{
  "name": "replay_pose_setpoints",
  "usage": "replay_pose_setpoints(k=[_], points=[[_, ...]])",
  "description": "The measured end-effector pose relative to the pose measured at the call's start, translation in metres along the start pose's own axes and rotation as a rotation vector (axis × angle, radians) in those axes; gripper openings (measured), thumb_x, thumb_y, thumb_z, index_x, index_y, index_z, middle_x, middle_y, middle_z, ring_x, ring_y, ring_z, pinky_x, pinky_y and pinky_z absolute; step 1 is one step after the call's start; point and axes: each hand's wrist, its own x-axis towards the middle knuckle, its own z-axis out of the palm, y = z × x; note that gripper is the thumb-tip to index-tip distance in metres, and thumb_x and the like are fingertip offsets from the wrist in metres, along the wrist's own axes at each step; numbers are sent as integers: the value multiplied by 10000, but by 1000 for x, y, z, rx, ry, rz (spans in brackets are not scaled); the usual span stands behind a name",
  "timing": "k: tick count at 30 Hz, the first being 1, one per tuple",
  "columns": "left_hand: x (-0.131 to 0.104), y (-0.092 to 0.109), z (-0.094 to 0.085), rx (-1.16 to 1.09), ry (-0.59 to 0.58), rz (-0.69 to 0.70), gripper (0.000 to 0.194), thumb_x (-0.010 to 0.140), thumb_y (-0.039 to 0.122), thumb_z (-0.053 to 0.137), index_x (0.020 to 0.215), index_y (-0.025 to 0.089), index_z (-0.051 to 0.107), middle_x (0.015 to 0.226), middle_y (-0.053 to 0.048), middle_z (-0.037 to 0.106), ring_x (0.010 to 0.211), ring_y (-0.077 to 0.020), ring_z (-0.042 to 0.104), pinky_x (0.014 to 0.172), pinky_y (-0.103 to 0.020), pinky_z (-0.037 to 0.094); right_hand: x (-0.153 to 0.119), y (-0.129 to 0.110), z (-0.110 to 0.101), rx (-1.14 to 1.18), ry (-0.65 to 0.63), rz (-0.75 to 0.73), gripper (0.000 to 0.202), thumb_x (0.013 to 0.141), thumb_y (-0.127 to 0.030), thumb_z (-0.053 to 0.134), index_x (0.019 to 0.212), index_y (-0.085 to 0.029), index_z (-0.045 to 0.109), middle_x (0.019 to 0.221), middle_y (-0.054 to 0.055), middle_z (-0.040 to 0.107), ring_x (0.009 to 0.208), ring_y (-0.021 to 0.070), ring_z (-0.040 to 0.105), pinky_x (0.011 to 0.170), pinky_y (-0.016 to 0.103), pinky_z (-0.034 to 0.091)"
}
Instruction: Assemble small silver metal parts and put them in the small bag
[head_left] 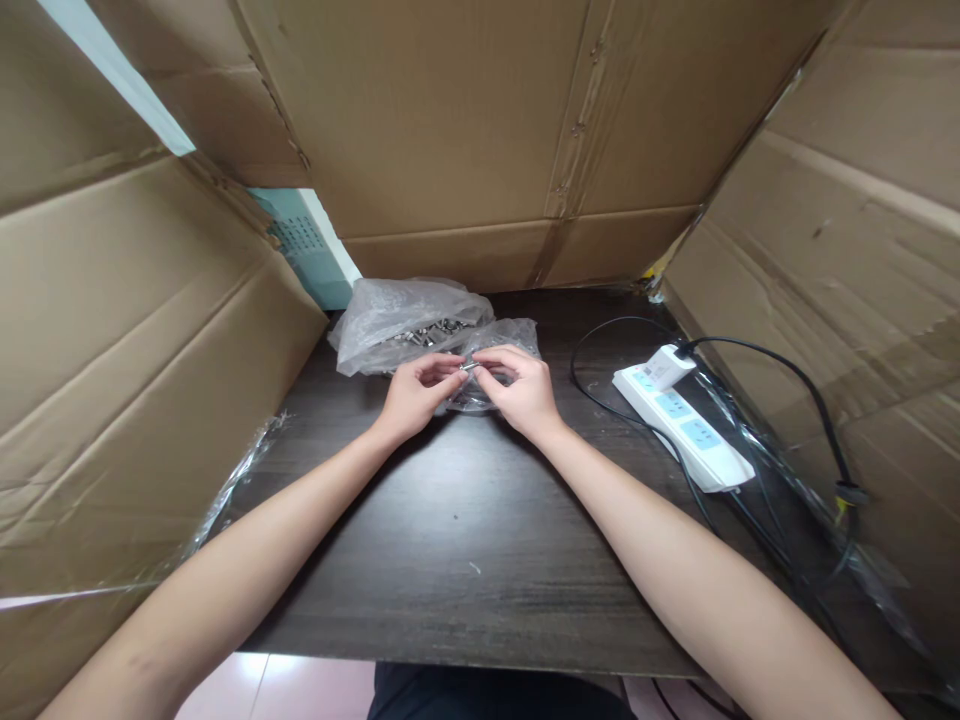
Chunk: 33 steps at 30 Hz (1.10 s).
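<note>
A small metal pin-like piece point(469, 366) is pinched between my two hands at the far middle of the table. My left hand point(420, 393) grips its left end with thumb and fingertips. The fingers of my right hand point(523, 388) close on its right end. Directly behind my left hand lies a clear plastic bag point(390, 305) with many small metal parts point(435, 332) showing in its opening. A second, smaller plastic bag point(517, 335) sits under and behind my right hand; its contents are mostly hidden.
A white power strip point(697, 435) with a plugged-in adapter point(666, 368) lies to the right, among black cables point(806, 385). Cardboard walls point(465, 120) enclose the dark wooden table point(450, 560) at the back and both sides.
</note>
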Motion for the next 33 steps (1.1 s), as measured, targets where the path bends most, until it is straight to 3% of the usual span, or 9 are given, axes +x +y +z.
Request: replay_pose_setpoints(k=[7, 14, 22, 29, 33], points=[[2, 1, -2, -27, -14, -27, 462, 738, 510, 848, 991, 131, 772, 839, -81, 777, 713, -191, 701, 711, -318, 576, 1, 0, 0, 40, 4, -18, 104, 844, -224, 676, 871, -216, 776, 953, 57, 763, 898, 194, 737, 845, 343, 639], [3, 1, -4, -37, -19, -49, 490, 704, 546, 862, 979, 150, 771, 886, -85, 786, 780, -217, 720, 761, -340, 587, 0, 5, 2, 170, -21, 92, 130, 813, -284, 721, 909, -203, 751, 978, 61, 754, 890, 191, 746, 886, 354, 639], [5, -1, -6, -82, -47, -89, 479, 702, 531, 870, 977, 153, 770, 866, -82, 782, 748, -206, 713, 714, -328, 583, 1, 2, 2, 226, -30, 159, 217, 783, -380, 783, 889, -202, 718, 980, 62, 746, 904, 201, 747, 877, 360, 642], [3, -1, -7, -91, -61, -72, 435, 732, 491, 857, 996, 155, 775, 900, -86, 786, 761, -198, 711, 702, -309, 576, 4, 1, -1, 249, -51, 217, 285, 746, -416, 819, 897, -200, 709, 879, 53, 765, 821, 191, 738, 803, 335, 628], [0, 2, -5, -50, -97, -25, 411, 750, 488, 837, 988, 159, 775, 844, -68, 776, 709, -182, 694, 685, -306, 566, 5, -3, -1, 232, -59, 257, 329, 757, -516, 796, 815, -203, 713, 723, 25, 725, 635, 163, 671, 620, 295, 580]])
